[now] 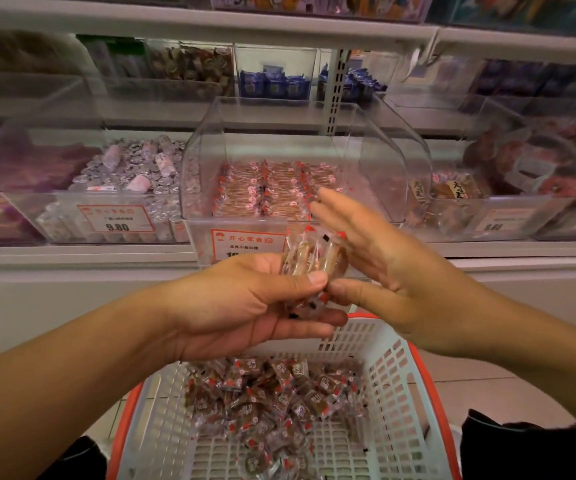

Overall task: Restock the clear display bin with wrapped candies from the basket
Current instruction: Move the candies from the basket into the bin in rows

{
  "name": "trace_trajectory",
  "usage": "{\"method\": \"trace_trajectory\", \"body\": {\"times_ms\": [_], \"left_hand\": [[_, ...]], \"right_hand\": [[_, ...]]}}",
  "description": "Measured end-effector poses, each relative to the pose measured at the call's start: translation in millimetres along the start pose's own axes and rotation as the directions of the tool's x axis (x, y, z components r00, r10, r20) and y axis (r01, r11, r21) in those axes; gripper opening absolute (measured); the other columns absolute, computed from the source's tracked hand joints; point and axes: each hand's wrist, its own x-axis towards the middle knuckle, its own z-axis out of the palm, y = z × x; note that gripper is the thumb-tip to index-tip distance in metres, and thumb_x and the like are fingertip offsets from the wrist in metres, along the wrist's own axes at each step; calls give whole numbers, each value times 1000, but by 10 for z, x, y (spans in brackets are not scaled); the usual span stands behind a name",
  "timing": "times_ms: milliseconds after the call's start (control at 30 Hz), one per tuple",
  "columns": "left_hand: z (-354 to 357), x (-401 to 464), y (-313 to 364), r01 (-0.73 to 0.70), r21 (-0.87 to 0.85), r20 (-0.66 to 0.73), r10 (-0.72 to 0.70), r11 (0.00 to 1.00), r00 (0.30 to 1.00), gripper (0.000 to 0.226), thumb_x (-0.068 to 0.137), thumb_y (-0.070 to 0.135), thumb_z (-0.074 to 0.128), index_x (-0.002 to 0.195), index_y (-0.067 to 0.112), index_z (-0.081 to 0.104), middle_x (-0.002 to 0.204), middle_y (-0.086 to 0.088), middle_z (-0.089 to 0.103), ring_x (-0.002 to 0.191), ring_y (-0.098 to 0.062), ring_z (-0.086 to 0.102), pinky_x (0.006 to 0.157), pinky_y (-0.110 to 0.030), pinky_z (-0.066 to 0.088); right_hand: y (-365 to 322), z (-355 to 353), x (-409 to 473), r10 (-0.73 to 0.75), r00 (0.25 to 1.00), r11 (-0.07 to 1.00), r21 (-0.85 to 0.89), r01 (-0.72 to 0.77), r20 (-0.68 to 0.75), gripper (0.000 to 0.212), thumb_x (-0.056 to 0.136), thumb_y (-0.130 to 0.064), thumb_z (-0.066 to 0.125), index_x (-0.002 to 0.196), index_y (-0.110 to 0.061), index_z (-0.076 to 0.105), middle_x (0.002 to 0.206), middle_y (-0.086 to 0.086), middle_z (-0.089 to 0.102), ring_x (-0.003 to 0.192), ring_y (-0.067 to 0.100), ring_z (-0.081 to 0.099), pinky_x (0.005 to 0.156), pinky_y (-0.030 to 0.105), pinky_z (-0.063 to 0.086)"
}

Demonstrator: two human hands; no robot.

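L hand [245, 306] holds candies [314, 261], R hand [383, 271] flat alongside.

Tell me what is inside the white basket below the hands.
The basket holds a loose heap of wrapped candies across its far part; bare grid floor shows nearer the camera. The left hand and its forearm hide the far left corner.

Single head-worn wide-angle view, facing forward and down, close over both hands [314, 282], shelf bins [397, 161] ahead at near range, basket [404, 403] directly below
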Motion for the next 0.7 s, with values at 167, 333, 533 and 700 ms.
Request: {"method": "trace_trajectory", "body": {"times_ms": [167, 333, 533, 700], "left_hand": [[-46, -23, -4, 4, 72, 28, -6, 997, 1000, 34, 83, 8, 68, 115, -1, 63, 113, -20, 66, 105, -28, 67, 83, -33, 59], [-24, -29, 21, 14, 366, 5, -17, 931, 1000, 41, 74, -8, 72, 109, 5, 57, 92, -8, 68, 90, -19, 66, 69, -22, 54], [54, -1, 187, 4, 702, -160, 152, 712, 975, 55, 71, 0, 79, 112, 22, 50, 88, -6, 71, 67, -13, 58, 56, -30, 47], [101, -13, 408, -193, 544, -165, 329, 817, 930, 59, 66, 0, 78, 117, 16, 53, 104, -13, 72, 80, -20, 68, 58, -32, 56]], "right_hand": [[-7, 56, -11, -25, 998, 983, -180, 35, 63, 91, 94, -15, 65, 156, -45, 6, 158, -28, 26, 144, -11, 22, 118, 29, 32], [-65, -88, 32, -47, 999, 979, -197, 48, 8, 83, 72, -22, 87, 143, -36, 46, 118, -18, 59, 121, 5, 55, 107, 23, 43], [-217, -195, 47, -122, 992, 901, -418, 117, 15, 45, 72, -22, 85, 113, -25, 66, 100, -12, 60, 91, 11, 61, 78, 29, 52], [-472, -413, 235, -17, 1000, 910, -415, 19, 9, 37, 69, -24, 83, 103, -27, 69, 90, -9, 71, 80, 12, 67, 73, 37, 55]]}}
